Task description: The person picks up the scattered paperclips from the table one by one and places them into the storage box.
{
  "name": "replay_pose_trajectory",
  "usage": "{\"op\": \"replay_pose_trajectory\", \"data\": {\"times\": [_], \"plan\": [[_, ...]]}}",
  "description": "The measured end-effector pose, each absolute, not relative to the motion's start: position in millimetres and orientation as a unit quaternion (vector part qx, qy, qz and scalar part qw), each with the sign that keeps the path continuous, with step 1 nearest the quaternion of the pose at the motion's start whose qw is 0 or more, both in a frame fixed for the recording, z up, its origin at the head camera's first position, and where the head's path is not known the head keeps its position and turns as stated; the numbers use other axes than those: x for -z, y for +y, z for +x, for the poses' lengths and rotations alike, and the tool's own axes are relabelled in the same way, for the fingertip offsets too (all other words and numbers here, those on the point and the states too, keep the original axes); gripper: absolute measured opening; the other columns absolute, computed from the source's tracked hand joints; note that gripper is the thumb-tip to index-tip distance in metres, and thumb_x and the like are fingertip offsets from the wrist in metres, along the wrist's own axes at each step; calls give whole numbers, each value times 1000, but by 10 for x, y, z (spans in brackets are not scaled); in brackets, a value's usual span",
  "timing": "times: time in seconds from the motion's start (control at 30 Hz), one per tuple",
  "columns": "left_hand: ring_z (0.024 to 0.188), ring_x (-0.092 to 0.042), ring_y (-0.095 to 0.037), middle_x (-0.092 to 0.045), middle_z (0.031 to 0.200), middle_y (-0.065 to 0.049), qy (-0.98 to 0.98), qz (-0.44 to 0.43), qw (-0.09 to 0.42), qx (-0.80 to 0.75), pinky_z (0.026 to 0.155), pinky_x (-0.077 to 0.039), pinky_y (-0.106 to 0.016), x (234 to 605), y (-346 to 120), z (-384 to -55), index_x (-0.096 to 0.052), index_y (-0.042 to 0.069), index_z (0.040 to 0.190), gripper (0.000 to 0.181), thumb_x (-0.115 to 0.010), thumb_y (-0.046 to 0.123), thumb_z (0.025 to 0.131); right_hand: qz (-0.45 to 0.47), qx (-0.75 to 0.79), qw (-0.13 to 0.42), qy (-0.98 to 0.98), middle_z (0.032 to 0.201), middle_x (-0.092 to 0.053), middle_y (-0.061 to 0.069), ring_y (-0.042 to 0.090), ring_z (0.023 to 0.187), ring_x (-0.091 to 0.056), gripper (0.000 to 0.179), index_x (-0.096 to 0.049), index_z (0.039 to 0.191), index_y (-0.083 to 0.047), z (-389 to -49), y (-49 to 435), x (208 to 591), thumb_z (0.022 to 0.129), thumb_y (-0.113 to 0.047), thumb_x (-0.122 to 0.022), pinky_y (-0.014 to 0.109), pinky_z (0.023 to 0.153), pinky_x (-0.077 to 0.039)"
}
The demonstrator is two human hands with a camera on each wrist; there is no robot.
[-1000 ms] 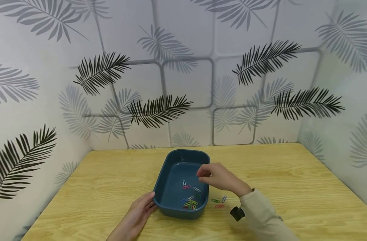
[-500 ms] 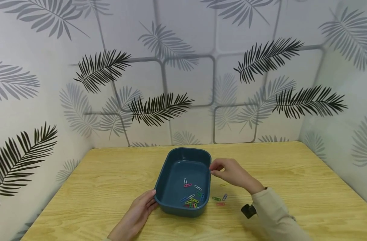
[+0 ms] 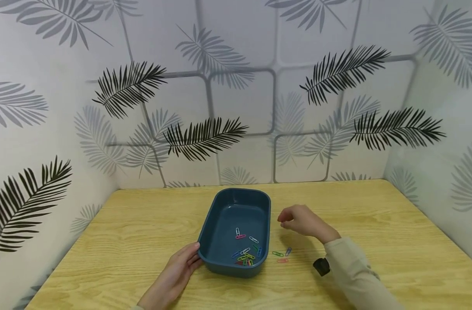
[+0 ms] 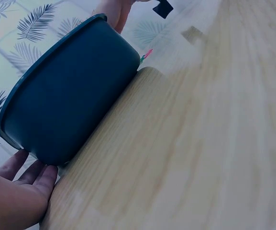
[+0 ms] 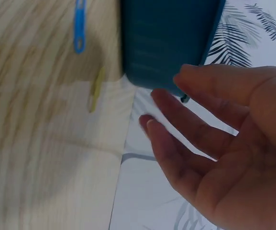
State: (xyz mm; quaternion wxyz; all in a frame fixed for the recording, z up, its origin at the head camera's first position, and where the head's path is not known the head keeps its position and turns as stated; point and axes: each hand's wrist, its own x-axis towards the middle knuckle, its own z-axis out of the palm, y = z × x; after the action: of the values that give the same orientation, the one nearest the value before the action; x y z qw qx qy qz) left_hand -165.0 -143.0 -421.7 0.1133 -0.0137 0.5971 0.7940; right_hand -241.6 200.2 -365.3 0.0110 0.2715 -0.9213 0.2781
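Note:
A dark blue bin [image 3: 230, 215] stands on the table with several colored paper clips [image 3: 245, 258] inside, mostly at its near end. My left hand [image 3: 175, 271] is at its near left corner, thumb at the rim and fingers touching the outer wall, as the left wrist view shows. My right hand [image 3: 303, 220] hovers just right of the bin. In the right wrist view its fingers [image 5: 176, 158] are spread and bent loosely, and I see nothing held. Below it on the table lie a yellow paper clip [image 5: 95, 91] and a blue one [image 5: 79, 28].
On the wooden table [image 3: 150, 224], right of the bin, lie a green paper clip [image 3: 277, 254], a blue-violet one and a red one [image 3: 283, 260]. A wall [image 3: 243, 99] with leaf patterns rises behind and at both sides.
My right hand has moved from above the bin rightward past its rim, over the table. The left hand stays at the bin's corner. The yellow clip is now hidden in the head view.

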Motion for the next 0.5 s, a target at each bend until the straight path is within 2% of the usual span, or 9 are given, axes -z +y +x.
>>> {"op": "replay_pose_trajectory", "data": {"times": [0.17,0.33,0.5], "plan": [[106,-54,-16,-54,122,-12,597,-16,110,-795,95,-44,-33,4220,-1424,-1663,-43,-11,131,52,-57,27,99,282,-239,-10,-929,91,-70,11,28,87,-65,11,-72,95,3,-2438,2017,3722,85,5,-67,41,78,-54],[108,-54,-15,-54,124,-14,600,-8,114,-792,96,-44,-33,4219,-1427,-1661,-35,-14,138,61,-57,28,99,294,-210,-7,-932,84,-69,7,18,75,-60,17,-73,90,2,-2443,2018,3776,82,13,-63,33,70,-54],[110,-54,-15,-53,127,-14,601,-6,114,-791,97,-44,-33,4220,-1428,-1665,-34,-15,139,62,-56,28,99,288,-193,-2,-938,77,-65,3,12,68,-51,23,-74,84,0,-2434,2015,3821,79,17,-60,28,65,-50]]}}
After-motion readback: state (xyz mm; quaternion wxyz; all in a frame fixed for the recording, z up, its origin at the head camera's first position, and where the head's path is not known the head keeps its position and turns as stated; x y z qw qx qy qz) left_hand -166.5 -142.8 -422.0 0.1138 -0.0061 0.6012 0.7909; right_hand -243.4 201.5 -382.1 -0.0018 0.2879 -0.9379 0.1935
